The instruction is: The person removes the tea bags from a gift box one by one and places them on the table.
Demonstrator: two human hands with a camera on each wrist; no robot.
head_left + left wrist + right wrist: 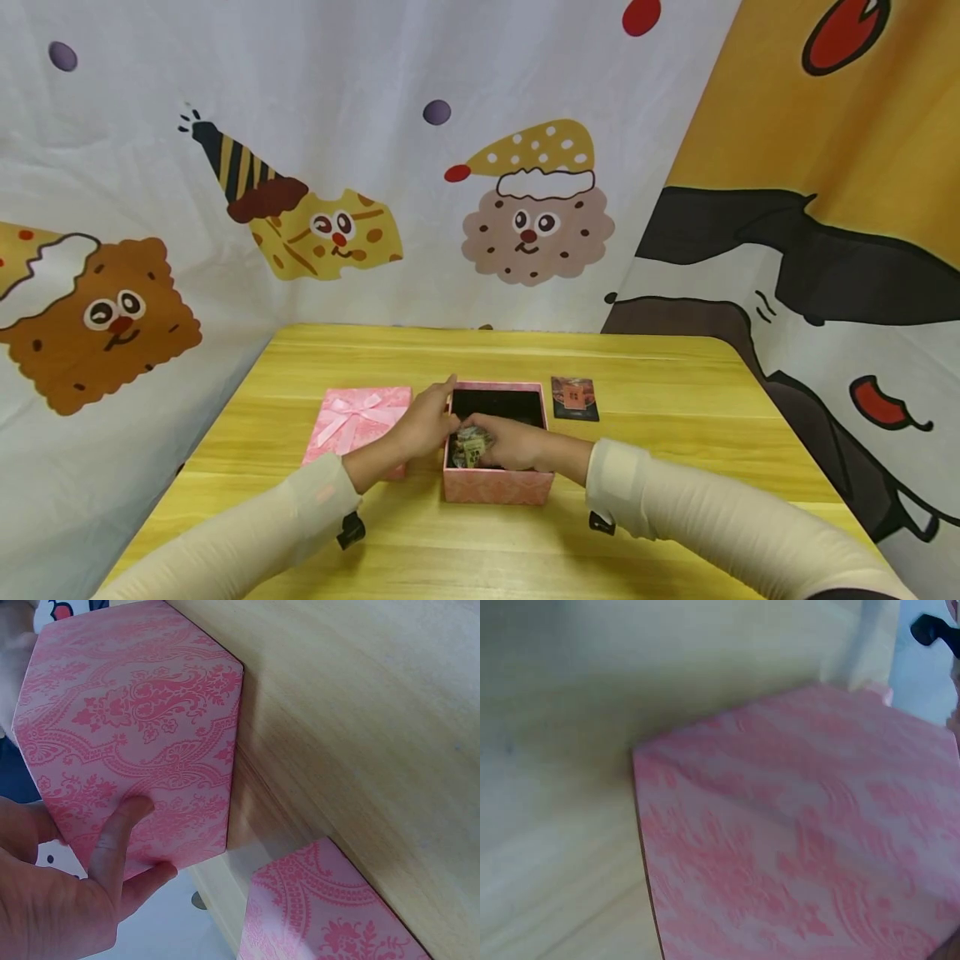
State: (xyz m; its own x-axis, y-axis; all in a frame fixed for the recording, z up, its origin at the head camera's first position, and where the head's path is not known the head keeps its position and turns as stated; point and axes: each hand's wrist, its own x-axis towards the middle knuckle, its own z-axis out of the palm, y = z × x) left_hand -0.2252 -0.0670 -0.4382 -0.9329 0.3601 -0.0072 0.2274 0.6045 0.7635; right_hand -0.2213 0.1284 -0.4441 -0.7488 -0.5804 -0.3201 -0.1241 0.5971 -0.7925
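A pink patterned gift box (497, 487) stands uncovered on the table, its inside black. My left hand (427, 421) holds the box's left wall at the rim. In the left wrist view, that hand's fingertips (139, 808) lie against the outside of the box (142, 735). Reaching into the box, my right hand (513, 446) pinches a small clear-wrapped packet (472, 450) with a yellow-green label. What lies under the packet is hidden. The right wrist view shows only the box's outer wall (795, 847), with the fingers out of sight.
Left of the box lies its pink lid (337, 402) with a ribbon bow, partly behind my left arm. A flat dark packet (573, 398) with an orange-red label lies right of the box on the wooden table (645, 400). A printed cloth (420, 50) hangs behind.
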